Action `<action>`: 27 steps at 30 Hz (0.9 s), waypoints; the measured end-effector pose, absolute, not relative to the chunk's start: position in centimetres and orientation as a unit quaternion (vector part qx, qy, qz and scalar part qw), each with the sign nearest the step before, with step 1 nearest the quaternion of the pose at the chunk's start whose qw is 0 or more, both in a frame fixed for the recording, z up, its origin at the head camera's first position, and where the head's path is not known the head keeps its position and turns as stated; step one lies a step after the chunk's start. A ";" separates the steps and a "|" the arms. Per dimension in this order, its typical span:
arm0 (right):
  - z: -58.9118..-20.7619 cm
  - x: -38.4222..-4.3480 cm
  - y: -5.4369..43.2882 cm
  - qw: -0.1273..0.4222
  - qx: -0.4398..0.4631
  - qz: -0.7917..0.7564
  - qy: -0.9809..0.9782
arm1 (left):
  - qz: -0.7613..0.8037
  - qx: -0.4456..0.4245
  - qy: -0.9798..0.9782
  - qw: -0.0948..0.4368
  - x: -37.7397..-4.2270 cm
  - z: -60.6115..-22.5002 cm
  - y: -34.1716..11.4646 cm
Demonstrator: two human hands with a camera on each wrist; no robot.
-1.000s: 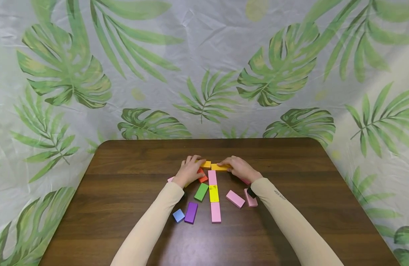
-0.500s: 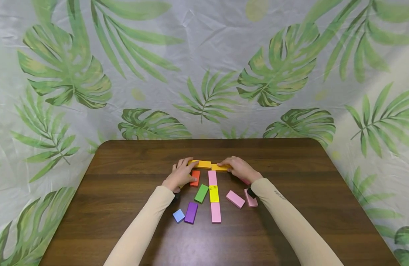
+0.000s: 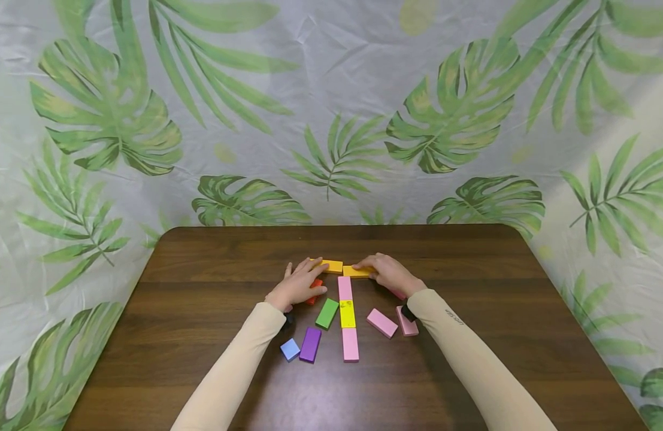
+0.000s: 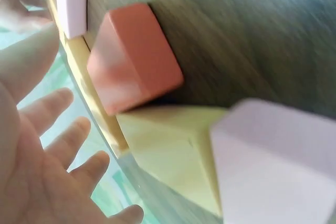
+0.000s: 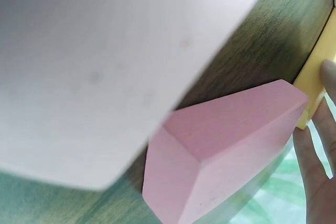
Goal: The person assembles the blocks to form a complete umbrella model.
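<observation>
Two orange blocks lie end to end across the top of the arrangement, a left one (image 3: pixel 333 267) and a right one (image 3: pixel 357 272). My right hand (image 3: pixel 390 273) pinches the right one between thumb and fingers. The left hand (image 3: pixel 297 287) is spread, its fingertips over the far end of the left orange block. A red block (image 4: pixel 136 56) lies below that hand, partly hidden in the head view. Below the orange pair runs a column: a pink block (image 3: pixel 344 288), a yellow block (image 3: pixel 347 314) with dark marks, and another pink block (image 3: pixel 350 345).
Left of the column lie a green block (image 3: pixel 327 314), a purple block (image 3: pixel 310 345) and a small blue block (image 3: pixel 290 349). Two pink blocks (image 3: pixel 382 323) sit to the right. Near my left wrist are a pale yellow block (image 4: pixel 170 140) and a pale pink block (image 4: pixel 278 156).
My left hand has moved left, and the red block has shifted left, away from the column. More of the left orange block shows. The left fingers are spread wider. My right hand stays put.
</observation>
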State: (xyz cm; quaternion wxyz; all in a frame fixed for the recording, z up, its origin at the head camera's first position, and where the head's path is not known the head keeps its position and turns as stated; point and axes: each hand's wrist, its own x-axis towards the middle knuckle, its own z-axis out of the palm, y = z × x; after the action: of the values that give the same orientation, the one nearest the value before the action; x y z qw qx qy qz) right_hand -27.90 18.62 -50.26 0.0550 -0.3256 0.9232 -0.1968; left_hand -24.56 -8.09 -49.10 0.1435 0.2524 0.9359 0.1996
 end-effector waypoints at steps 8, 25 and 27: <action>-50.4 -28.0 18.6 0.054 -0.329 -0.195 0.922 | 0.166 0.237 0.945 0.155 -24.0 -49.1 -7.1; -50.7 -28.2 18.7 0.055 -0.320 -0.186 0.927 | 0.159 0.232 0.949 0.143 -23.0 -49.1 -6.8; -50.7 -28.2 18.7 0.056 -0.319 -0.186 0.928 | 0.159 0.232 0.949 0.142 -22.9 -49.1 -6.7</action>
State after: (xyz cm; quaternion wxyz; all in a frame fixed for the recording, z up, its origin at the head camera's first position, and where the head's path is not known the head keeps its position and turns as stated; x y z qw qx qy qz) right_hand -28.23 18.65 -50.70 0.0557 -0.3187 0.9277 -0.1862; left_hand -22.93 -6.70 -49.07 0.1416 0.2317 0.9493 0.1586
